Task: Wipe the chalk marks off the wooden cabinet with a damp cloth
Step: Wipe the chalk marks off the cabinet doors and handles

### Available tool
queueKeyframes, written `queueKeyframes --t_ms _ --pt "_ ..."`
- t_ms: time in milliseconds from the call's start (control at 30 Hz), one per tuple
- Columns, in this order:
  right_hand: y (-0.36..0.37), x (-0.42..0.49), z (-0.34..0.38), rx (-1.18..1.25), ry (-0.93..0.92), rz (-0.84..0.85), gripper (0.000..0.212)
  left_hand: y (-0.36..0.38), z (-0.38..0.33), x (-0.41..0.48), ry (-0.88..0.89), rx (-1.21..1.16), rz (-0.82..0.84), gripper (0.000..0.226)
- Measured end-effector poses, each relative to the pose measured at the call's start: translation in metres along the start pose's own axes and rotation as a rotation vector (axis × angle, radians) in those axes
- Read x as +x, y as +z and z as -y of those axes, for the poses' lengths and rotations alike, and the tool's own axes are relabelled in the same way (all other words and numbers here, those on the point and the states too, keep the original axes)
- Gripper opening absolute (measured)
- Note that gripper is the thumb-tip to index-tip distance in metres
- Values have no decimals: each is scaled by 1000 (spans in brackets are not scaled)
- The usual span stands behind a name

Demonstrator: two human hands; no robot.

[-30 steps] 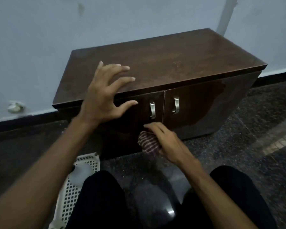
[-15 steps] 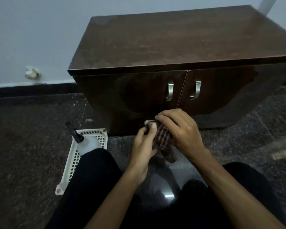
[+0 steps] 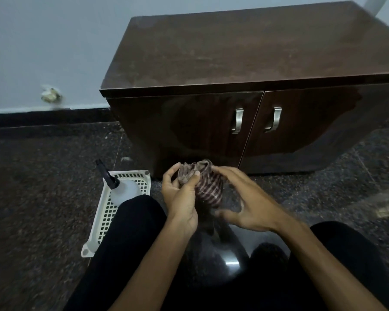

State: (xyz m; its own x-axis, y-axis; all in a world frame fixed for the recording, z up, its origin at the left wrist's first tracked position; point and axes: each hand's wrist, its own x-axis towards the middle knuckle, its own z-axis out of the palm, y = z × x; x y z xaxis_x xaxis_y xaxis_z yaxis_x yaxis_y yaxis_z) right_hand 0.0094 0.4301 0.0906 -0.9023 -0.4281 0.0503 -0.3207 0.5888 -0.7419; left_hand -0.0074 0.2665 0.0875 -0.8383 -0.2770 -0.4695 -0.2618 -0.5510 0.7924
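Head camera: the left hand (image 3: 182, 198), spread above the wooden cabinet (image 3: 234, 37) a second ago, now joins the right hand (image 3: 247, 205); both grip the bunched striped cloth (image 3: 208, 187) just clear of the left door (image 3: 189, 131), above the floor (image 3: 43, 176). Wiping seems paused for refolding; pale smears (image 3: 211, 59) still streak the top.

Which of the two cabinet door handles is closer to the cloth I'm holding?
The handle on the left door, almost above the striped cloth; the right door's handle sits farther off to the right.
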Motion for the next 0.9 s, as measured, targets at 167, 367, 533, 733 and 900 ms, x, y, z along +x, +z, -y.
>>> queueKeyframes --t_ms 167,367,533,733,900 --pt "27 8 1 5 116 -100 99 1 7 -7 -49 91 102 52" --pt "13 18 -12 453 514 -458 39 -9 -3 -2 -50 283 116 38" --pt "-15 18 -9 966 749 -442 11 -22 6 -4 -223 567 206 15" --pt "-15 18 12 1446 789 -202 37 -18 15 -6 -392 279 429 58" --pt "-5 20 21 1500 764 -106 40 -20 14 -2 -306 280 256 63"
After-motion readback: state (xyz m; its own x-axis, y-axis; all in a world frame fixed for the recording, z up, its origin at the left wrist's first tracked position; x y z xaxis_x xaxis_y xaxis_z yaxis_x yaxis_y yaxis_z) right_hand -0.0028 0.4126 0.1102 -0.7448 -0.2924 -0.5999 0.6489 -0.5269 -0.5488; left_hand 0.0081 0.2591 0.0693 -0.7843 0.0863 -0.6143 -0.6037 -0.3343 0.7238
